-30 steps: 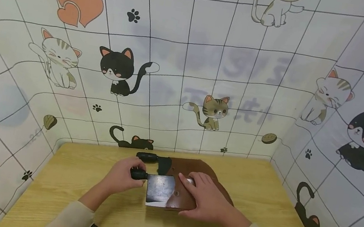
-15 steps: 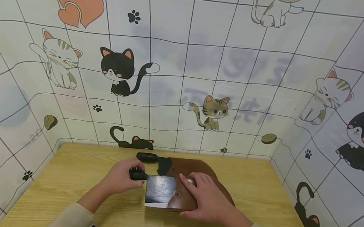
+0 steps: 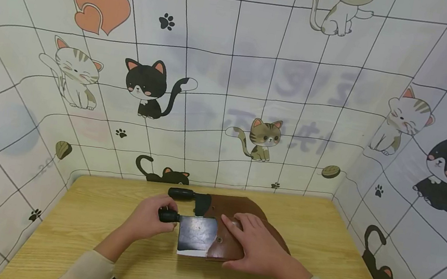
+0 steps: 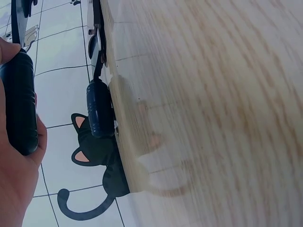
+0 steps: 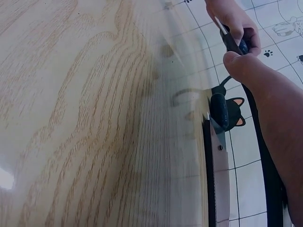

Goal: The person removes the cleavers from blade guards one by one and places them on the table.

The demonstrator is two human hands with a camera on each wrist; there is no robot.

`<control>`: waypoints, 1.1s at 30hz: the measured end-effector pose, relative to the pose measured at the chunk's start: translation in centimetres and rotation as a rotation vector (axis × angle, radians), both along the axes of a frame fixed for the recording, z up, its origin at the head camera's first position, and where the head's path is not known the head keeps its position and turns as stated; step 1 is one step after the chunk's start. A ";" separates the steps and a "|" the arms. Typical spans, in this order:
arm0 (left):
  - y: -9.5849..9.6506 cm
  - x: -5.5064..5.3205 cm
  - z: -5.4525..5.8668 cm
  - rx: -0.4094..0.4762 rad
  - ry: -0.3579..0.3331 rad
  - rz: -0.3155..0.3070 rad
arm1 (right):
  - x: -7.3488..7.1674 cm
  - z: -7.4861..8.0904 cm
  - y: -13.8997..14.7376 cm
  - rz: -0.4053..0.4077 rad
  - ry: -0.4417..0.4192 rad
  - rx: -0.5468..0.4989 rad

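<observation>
In the head view my left hand grips the black handle of a cleaver, thumb and fingers around it. The broad steel blade is bare near the handle; its far part is hidden inside a brown leather sheath. My right hand holds that sheath, with the thumb on its near face. In the left wrist view the cleaver handle lies against the palm. Cleaver and sheath are held above the table, as the right wrist view shows.
Behind lies a second knife with a black handle and dark blade, its blade partly in a larger brown sheath, near the back edge. The wooden table meets a cat-patterned cloth wall at back and sides.
The sheath and my right hand have shifted slightly right, and the handle slightly left. A little more of the cleaver's blade shows outside the sheath. The second knife stays put.
</observation>
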State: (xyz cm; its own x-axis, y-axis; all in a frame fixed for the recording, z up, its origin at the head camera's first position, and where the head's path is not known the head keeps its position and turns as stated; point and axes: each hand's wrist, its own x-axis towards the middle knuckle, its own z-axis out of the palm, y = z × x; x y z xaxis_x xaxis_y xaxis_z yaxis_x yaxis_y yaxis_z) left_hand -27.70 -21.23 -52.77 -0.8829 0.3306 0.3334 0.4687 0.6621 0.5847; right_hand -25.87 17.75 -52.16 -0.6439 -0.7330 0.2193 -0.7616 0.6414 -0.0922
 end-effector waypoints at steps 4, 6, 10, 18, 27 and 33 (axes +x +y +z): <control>-0.3 0.1 0.1 0.002 -0.004 0.009 | 0.0 0.2 0.3 -0.013 -0.011 -0.004; -0.5 0.1 0.1 0.001 0.001 0.011 | -0.1 0.3 0.4 -0.015 -0.007 0.001; -0.7 0.1 0.2 -0.011 0.016 0.007 | -0.1 0.4 0.5 -0.008 0.011 0.009; -0.8 0.1 0.3 -0.007 0.010 0.001 | 0.1 0.4 0.5 -0.012 0.002 -0.002; -1.0 0.2 0.0 -0.012 0.015 -0.003 | 0.0 0.1 0.7 -0.006 0.007 -0.012; -1.1 0.3 -0.2 -0.012 0.018 0.000 | 0.1 0.0 0.8 -0.007 0.002 -0.003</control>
State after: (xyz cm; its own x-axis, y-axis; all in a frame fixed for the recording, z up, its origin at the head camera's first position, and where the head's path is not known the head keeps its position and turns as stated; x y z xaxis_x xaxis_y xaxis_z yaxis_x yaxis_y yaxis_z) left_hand -27.44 -22.35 -52.97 -0.8769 0.3347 0.3450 0.4790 0.6692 0.5682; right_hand -25.76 18.60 -52.12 -0.6488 -0.7275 0.2230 -0.7571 0.6467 -0.0931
